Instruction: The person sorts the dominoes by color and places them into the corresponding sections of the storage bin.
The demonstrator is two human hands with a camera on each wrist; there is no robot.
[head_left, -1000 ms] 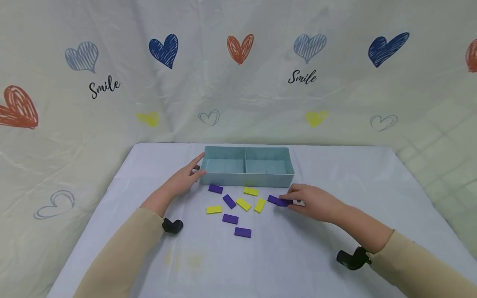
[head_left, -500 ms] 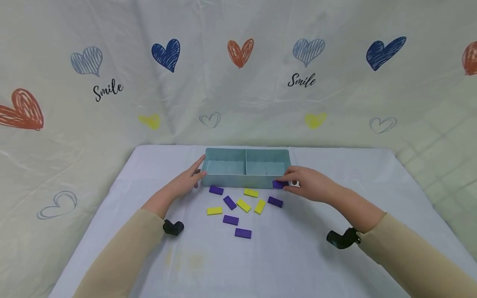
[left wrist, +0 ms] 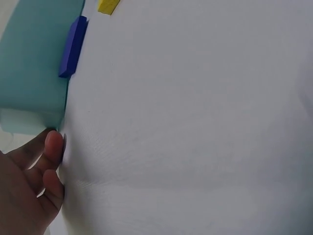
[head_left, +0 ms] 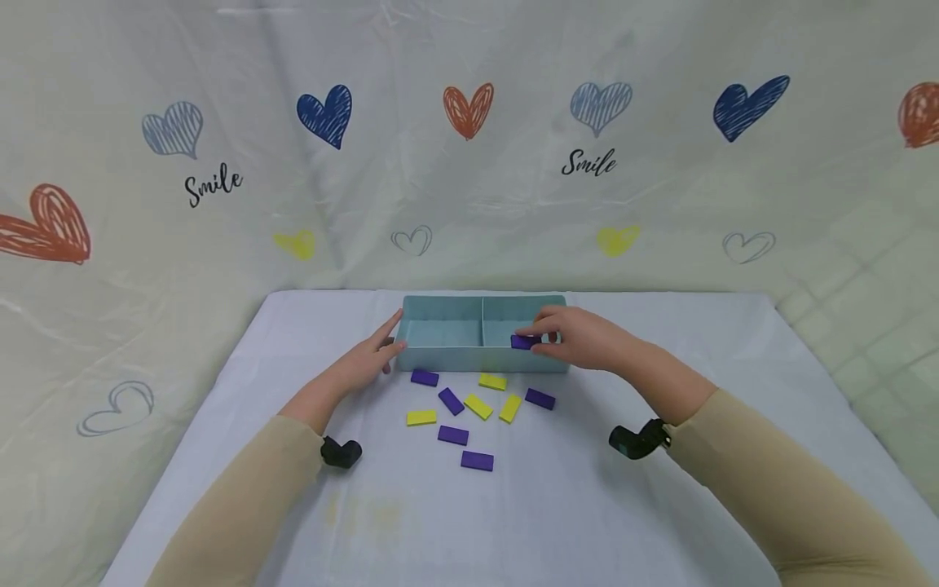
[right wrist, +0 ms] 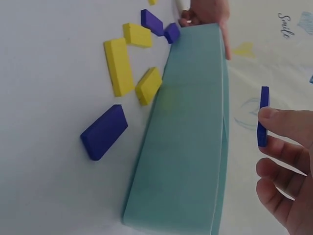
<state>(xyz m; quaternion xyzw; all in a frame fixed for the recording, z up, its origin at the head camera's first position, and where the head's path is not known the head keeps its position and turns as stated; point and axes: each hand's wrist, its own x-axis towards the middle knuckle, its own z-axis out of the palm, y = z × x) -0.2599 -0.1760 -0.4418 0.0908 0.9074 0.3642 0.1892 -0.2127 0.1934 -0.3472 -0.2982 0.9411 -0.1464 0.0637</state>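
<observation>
My right hand pinches a purple domino-like block between thumb and fingers. In the head view it is over the right compartment of a light blue two-part box, near the front rim. At the box's left end my left hand rests with its forefinger stretched along the side and its thumb at the front corner. On the cloth before the box lie several purple blocks, one close to the box's front wall, and several yellow blocks.
A white cloth covers the table. One purple block lies nearest to the person. Behind the table hangs a pale sheet printed with hearts. A divider splits the box into left and right compartments.
My right hand has lifted the purple block off the table beside another one and carried it up and left, over the box's right compartment. The left hand has stayed at the box's end.
</observation>
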